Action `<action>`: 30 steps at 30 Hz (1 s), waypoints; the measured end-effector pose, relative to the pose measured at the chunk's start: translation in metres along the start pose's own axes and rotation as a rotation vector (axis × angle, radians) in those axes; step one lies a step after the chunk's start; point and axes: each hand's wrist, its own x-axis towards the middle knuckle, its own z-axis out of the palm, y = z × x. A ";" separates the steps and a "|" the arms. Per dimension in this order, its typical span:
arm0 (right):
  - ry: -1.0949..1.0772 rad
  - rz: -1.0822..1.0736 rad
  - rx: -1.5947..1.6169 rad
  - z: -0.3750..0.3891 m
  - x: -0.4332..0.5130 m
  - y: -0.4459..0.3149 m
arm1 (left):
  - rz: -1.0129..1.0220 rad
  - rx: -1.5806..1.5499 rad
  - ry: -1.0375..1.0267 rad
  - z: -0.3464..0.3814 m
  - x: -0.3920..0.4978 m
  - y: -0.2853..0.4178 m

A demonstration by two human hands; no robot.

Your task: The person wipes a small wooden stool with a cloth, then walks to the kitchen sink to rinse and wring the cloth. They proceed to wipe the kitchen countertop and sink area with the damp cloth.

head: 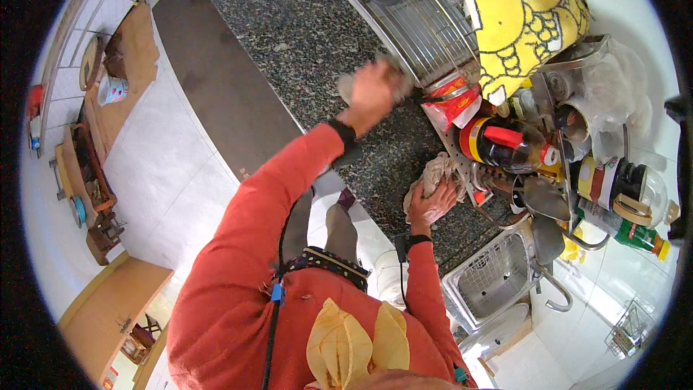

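Observation:
My left hand (371, 89) is stretched out over the speckled granite countertop (303, 32), motion-blurred. Its fingers are closed on a greyish cloth (401, 84), whose outline is smeared; part of it shows on both sides of the hand. Lower down, my right hand (433, 201) presses a crumpled beige rag (439, 173) onto the counter beside the condiment rack. The rag bunches up past the fingertips. Just beyond my left hand stand a wire dish rack (427, 27) and a red plastic packet (452, 98).
A dark sauce bottle (503, 143) and ladles (546, 197) crowd the rack at the right. A yellow patterned towel (520, 16) drapes over bowls. The steel sink (490, 276) with its tap (555, 287) lies at lower right. A brown mat (216, 70) runs left of the counter.

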 end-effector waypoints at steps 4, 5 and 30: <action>-0.001 -0.005 -0.002 0.001 -0.001 0.000 | 0.374 -0.099 -0.012 -0.009 -0.027 0.010; 0.000 -0.010 0.002 0.001 -0.001 0.001 | 0.310 -0.173 0.007 -0.015 -0.019 -0.003; 0.023 -0.015 0.038 -0.001 0.001 -0.002 | -0.317 0.039 0.197 -0.050 -0.089 -0.048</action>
